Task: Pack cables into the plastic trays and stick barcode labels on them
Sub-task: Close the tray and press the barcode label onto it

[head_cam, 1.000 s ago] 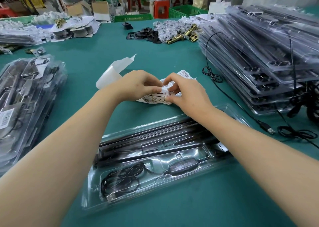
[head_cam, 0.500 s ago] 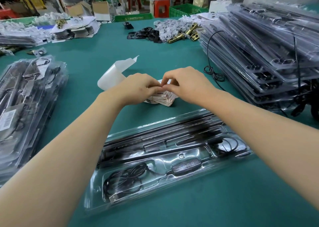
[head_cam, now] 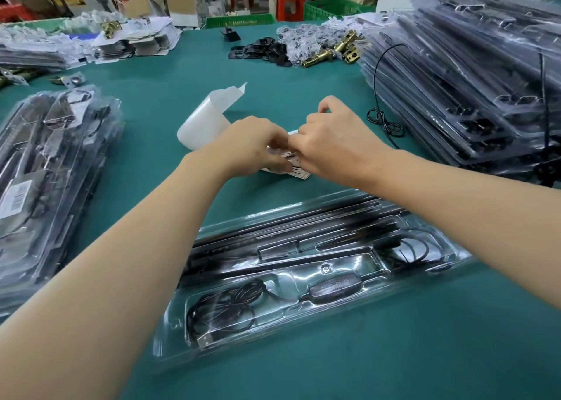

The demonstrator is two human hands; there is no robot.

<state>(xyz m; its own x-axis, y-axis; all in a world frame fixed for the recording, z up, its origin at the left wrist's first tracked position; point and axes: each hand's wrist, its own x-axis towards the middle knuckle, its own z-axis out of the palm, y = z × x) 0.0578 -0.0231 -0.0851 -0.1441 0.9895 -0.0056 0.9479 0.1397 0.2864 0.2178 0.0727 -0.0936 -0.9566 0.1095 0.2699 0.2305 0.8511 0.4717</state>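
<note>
Teal-green worktop [head_cam: 303, 95] underneath everything, crowded along its edges. At mid-table, a small wad of barcode labels [head_cam: 296, 171], white with black bars, low over the surface and gripped from both sides: left hand [head_cam: 252, 144] curled over the left end, thumb and fingers pinching it; right hand [head_cam: 331, 144] curled against the right end, knuckles up, fingertips mostly hidden against the paper. Just behind the left hand, a curl of blank white backing paper [head_cam: 206, 120]. Nearer the body, between the 2 forearms, 1 clear plastic tray [head_cam: 170, 348] lying slantwise, long black bars in its far channels, a coiled black cable [head_cam: 224, 308] with a USB plug [head_cam: 209, 340] in its near left pocket, an inline controller [head_cam: 331, 287] beside that coil. To the right, a tall stack of trays [head_cam: 455, 80], with a loose black cable [head_cam: 385, 123] trailing down beside it onto the table. To the left, a lower pile of packed trays [head_cam: 45, 171], 1 barcode sticker [head_cam: 15, 193] showing on top. Farther back, brass fittings [head_cam: 334, 53], small black parts [head_cam: 261, 53], then green crates [head_cam: 331, 10].
</note>
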